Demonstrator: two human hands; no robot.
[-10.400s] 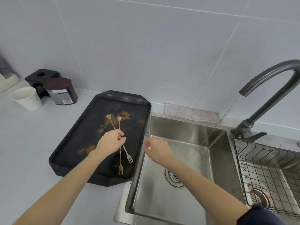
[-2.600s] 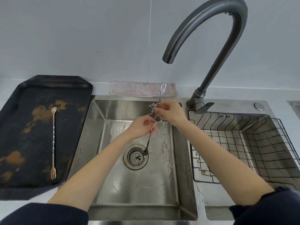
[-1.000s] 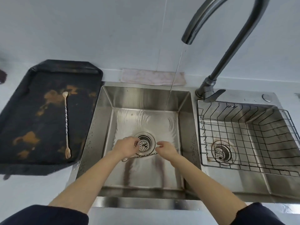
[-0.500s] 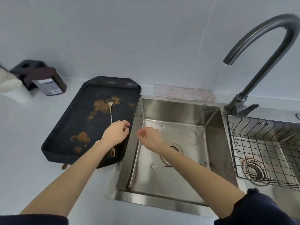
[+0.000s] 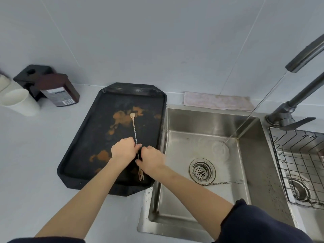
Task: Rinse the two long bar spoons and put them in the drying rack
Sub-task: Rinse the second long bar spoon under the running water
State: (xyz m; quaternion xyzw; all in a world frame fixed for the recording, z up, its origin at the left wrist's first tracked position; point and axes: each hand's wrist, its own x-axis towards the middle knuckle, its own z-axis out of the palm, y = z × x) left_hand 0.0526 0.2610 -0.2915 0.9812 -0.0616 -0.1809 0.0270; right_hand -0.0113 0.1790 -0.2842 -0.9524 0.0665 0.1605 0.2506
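Observation:
A long twisted bar spoon, bowl far and fork end near, lies on the stained black tray. My left hand pinches its stem at the middle. My right hand grips the stem just below, above the fork end. The other bar spoon lies on the floor of the steel sink, in front of the drain, partly hidden by my right forearm. The wire drying rack sits in the right basin and holds no spoon.
Water runs from the dark faucet into the sink's far right corner. A pink cloth lies behind the sink. A brown bottle, a black holder and a white cup stand at the far left of the counter.
One spoon was laid down in the sink. Both hands then moved left onto the tray and closed on the stem of the second spoon.

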